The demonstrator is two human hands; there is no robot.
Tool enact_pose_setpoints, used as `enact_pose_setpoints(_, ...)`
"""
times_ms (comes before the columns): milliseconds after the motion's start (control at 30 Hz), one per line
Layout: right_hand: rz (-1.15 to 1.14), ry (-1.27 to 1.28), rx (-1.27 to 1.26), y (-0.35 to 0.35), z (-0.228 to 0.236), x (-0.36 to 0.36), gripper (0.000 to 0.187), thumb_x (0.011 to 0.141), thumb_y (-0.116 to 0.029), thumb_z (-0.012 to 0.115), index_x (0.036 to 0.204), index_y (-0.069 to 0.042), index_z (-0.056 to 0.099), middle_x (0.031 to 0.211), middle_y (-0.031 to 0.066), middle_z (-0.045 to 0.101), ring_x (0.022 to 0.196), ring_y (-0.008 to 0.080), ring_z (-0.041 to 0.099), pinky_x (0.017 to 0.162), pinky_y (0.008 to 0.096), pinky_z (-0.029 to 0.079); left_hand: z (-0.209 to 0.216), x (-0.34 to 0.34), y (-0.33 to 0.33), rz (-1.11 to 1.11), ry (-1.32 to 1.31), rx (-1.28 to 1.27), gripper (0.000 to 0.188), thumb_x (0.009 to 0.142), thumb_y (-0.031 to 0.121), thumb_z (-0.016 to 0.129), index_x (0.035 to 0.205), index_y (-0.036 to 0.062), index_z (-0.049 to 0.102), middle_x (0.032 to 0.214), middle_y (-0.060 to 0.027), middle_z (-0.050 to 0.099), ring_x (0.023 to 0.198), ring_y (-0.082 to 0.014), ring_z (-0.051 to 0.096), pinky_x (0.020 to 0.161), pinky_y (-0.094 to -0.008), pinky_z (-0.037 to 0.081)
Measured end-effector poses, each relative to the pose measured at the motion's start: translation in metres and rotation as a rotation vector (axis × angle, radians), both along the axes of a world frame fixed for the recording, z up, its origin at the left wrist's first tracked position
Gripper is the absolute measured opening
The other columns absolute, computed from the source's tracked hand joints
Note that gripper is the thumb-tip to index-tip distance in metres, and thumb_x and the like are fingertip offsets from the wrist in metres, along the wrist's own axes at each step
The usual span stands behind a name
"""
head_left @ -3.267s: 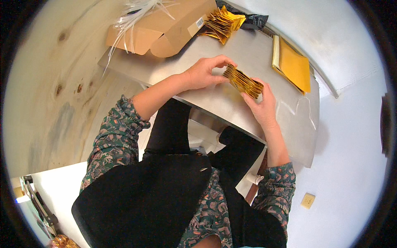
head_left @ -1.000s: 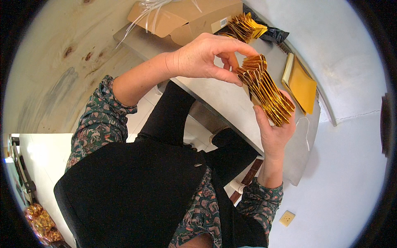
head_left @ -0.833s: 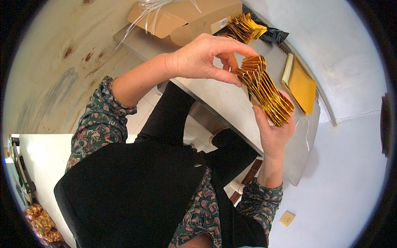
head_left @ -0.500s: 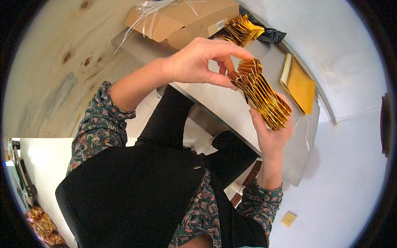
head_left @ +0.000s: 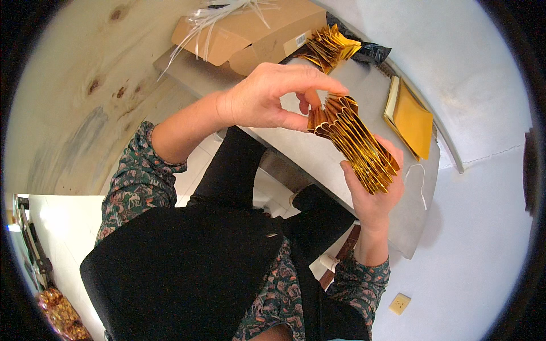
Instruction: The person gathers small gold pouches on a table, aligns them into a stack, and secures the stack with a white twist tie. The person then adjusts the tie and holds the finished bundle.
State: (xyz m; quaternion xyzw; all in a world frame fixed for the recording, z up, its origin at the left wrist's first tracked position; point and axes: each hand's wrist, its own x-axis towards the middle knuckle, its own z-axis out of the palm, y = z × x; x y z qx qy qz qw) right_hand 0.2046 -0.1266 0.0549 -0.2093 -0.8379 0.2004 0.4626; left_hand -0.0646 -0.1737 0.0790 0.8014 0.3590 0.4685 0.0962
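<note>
A bundle of shiny gold foil paper [head_left: 357, 146], folded in many pleats, is held up above the table between my hands. My right hand [head_left: 376, 196] wraps round its lower right end, thumb on the near side and fingers partly hidden behind. At the upper left end my left hand [head_left: 267, 94] has thumb and forefinger set around the layered edges, the forefinger on top and the thumb below. The other fingers of that hand are curled in. The layers fan apart at this end and lie closer together near my right hand.
A grey table [head_left: 293, 149] bears a cardboard box [head_left: 256, 42] with clear plastic strips [head_left: 219, 20] on it. Beyond lie another pleated gold bundle [head_left: 330, 46], black plastic [head_left: 372, 52] and a stack of flat gold sheets [head_left: 412, 122]. White string [head_left: 424, 182] lies near the right edge.
Both hands and the gold bundle sit slightly lower in the picture. The bundle's upper end has shifted a little left with my left hand, and its layers look more fanned.
</note>
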Motion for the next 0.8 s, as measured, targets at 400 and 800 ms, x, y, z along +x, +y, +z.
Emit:
enact_pose_setpoints(400, -0.028, -0.163, -0.179, 0.027, -0.019, -0.019, 0.055, 0.071, -0.011, 0.087, 0.119, -0.008, 0.061, 0.108, 0.0109, 0.066, 0.101, 0.0247, 0.063, 0.086, 0.0337, 0.051, -0.032, -0.013, 0.017, 0.076, -0.029, -0.315, 0.050, 0.077, 0.012, 0.084, 0.122, 0.0060, 0.062, 0.112, -0.0051, 0.068, 0.093, -0.0148, 0.065, 0.084, -0.0305, 0.054)
enact_pose_setpoints(800, 0.108, -0.393, -0.451, 0.111, -0.059, -0.072, 0.046, 0.080, -0.021, 0.079, 0.120, -0.005, 0.061, 0.103, 0.0111, 0.063, 0.090, 0.0213, 0.062, 0.079, 0.0320, 0.052, -0.077, -0.046, 0.076, 0.066, -0.204, -0.721, 0.037, 0.082, 0.012, 0.080, 0.110, 0.0065, 0.056, 0.100, -0.0029, 0.064, 0.092, -0.0103, 0.061, 0.082, -0.0273, 0.053)
